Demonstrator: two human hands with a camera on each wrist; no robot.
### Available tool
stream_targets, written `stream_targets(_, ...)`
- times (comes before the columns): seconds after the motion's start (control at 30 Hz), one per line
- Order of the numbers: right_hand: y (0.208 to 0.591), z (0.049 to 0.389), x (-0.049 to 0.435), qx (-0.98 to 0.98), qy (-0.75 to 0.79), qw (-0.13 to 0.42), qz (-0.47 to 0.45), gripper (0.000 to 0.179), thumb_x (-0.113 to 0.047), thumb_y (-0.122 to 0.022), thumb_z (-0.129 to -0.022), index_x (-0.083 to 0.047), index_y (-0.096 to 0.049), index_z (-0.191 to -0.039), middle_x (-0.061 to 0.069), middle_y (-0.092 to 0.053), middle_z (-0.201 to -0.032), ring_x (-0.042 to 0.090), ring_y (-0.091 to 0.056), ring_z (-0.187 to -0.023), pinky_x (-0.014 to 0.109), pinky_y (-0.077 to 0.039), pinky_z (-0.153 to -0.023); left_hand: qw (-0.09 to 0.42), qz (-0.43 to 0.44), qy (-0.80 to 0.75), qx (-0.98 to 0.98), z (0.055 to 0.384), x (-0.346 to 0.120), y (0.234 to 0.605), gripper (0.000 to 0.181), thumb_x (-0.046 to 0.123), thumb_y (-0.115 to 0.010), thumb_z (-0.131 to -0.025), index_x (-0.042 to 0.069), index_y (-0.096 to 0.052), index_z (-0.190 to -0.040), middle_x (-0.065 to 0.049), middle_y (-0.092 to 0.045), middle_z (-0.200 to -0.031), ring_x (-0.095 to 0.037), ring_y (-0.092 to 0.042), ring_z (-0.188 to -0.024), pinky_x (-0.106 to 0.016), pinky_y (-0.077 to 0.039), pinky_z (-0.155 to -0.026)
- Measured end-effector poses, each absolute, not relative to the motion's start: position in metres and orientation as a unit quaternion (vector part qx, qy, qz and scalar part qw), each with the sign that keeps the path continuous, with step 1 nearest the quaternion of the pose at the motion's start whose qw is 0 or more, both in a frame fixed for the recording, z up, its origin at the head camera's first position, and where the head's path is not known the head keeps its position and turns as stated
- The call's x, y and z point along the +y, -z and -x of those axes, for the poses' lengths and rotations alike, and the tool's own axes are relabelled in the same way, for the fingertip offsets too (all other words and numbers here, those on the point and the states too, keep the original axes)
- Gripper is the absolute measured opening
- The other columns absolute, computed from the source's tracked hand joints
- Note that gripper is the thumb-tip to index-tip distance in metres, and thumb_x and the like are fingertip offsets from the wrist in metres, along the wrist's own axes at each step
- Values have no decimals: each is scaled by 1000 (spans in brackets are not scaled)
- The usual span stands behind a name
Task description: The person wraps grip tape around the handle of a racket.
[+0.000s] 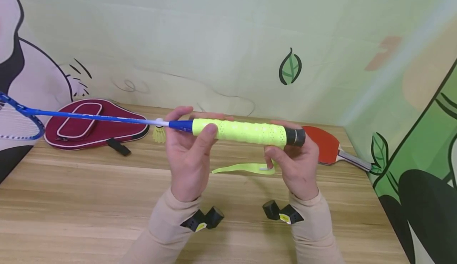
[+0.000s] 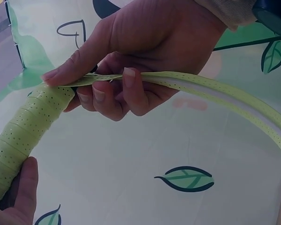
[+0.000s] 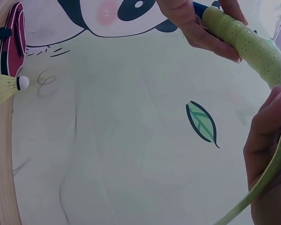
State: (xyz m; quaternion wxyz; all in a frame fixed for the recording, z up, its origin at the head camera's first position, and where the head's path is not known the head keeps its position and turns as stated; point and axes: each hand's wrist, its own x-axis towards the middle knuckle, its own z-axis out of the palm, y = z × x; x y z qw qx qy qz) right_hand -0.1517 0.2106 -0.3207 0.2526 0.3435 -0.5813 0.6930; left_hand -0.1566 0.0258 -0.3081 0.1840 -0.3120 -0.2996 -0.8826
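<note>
A blue badminton racket (image 1: 107, 118) is held level above the table, its head cut off by the left edge of the head view. Bright yellow perforated overgrip tape (image 1: 246, 133) winds round its handle in overlapping turns, and the black butt end (image 1: 295, 137) shows bare. My left hand (image 1: 189, 157) holds the handle near the blue cone, thumb on the wrapped part. Close to the butt, my right hand (image 1: 298, 164) pinches the tape against the handle. From its fingers a loose tail of tape (image 2: 215, 93) hangs and curves away, as the left wrist view shows.
Behind the racket, a dark red racket case (image 1: 80, 127) lies on the wooden table (image 1: 89, 204) beside a yellow shuttlecock (image 1: 159, 133). A red table tennis bat (image 1: 323, 145) lies at the right. A printed cloth wall (image 1: 228, 49) rises behind the table.
</note>
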Motion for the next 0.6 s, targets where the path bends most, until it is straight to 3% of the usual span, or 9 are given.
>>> stream_targets(0.3, 321, 151, 212, -572, -699, 252, -348, 49, -8, -80, -81, 13, -56, -118, 10, -66, -93, 18, -53, -52, 25, -45, -42, 190, 253, 896, -311, 154, 28, 305, 44, 3, -72, -87, 7, -41, -118, -14, -69, -94, -18, -61, -74, -21, -49, -64)
stream_targets(0.43, 320, 151, 211, -569, -701, 256, -347, 44, -7, -80, -81, 14, -57, -112, 11, -65, -90, 18, -53, -51, 25, -45, -41, 194, 246, 895, -317, 154, 29, 306, 43, 5, -73, -86, 8, -42, -117, -14, -69, -94, -18, -62, -75, -20, -47, -63)
stream_targets(0.6, 320, 151, 210, -564, -707, 261, -337, 38, -8, -78, -83, 13, -57, -107, 11, -63, -85, 18, -52, -49, 25, -44, -40, 185, 290, 888, -306, 155, 28, 307, 40, -10, -58, -90, 8, -42, -122, -18, -68, -106, -33, -66, -96, -35, -53, -85)
